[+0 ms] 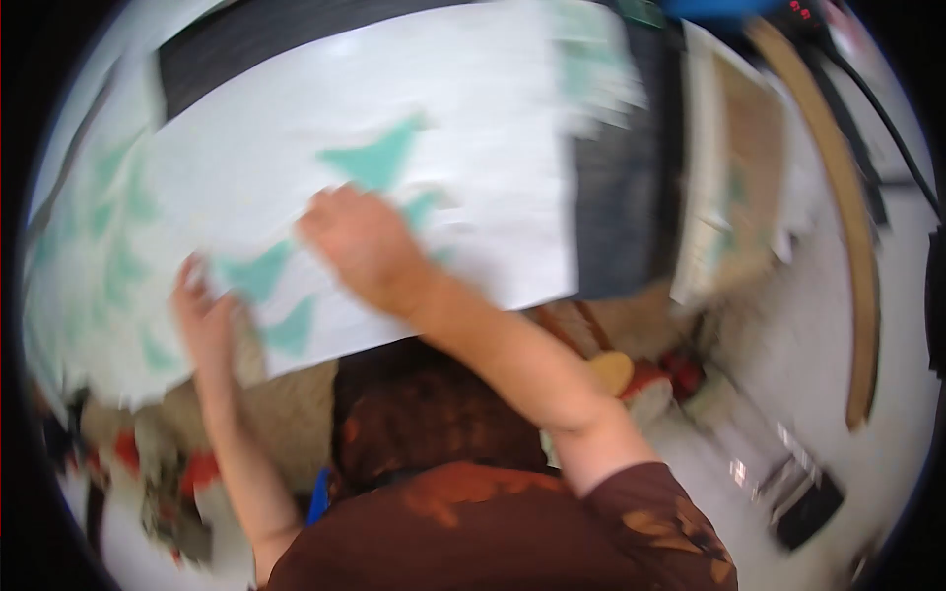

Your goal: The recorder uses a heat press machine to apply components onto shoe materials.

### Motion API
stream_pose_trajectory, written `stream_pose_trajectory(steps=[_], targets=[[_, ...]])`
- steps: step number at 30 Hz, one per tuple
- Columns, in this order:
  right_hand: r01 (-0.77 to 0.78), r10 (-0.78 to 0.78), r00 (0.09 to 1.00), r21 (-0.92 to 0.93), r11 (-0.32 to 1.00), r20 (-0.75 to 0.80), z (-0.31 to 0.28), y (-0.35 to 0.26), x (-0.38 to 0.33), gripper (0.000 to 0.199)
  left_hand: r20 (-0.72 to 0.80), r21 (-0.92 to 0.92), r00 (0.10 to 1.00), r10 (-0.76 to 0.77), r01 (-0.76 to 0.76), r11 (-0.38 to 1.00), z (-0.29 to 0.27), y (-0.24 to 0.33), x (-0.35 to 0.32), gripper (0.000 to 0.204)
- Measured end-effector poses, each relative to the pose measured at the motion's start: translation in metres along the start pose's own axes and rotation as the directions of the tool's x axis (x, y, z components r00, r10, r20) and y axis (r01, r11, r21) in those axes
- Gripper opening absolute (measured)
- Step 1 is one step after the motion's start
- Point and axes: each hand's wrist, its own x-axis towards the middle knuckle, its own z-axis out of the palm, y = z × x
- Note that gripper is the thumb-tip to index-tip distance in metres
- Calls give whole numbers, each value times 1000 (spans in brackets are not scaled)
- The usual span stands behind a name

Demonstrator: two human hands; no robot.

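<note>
We see the right hand (360,246) pressing flat on a white sheet (374,128) printed with teal shapes; the left hand (204,317) rests at that sheet's near edge, left of it, everything blurred.

Pale floor (818,335), curved wooden edge (859,256)

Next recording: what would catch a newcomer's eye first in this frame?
Most striking is the large white sheet with teal triangular shapes, filling the upper middle of the blurred view. Both hands lie on it: the right hand flat near its centre, the left hand at its lower left edge. A dark panel shows past the sheet's right side.
</note>
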Motion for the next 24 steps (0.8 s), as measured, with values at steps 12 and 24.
stream_pose_trajectory(steps=[12,24], targets=[[-812,701,278,228,537,-657,-369,99,-263,16,370,-25,891,264,-275,961,114,193,-51,30],[-838,733,541,-339,428,-412,-424,218,-254,46,748,-148,617,246,-207,967,218,264,-127,26]])
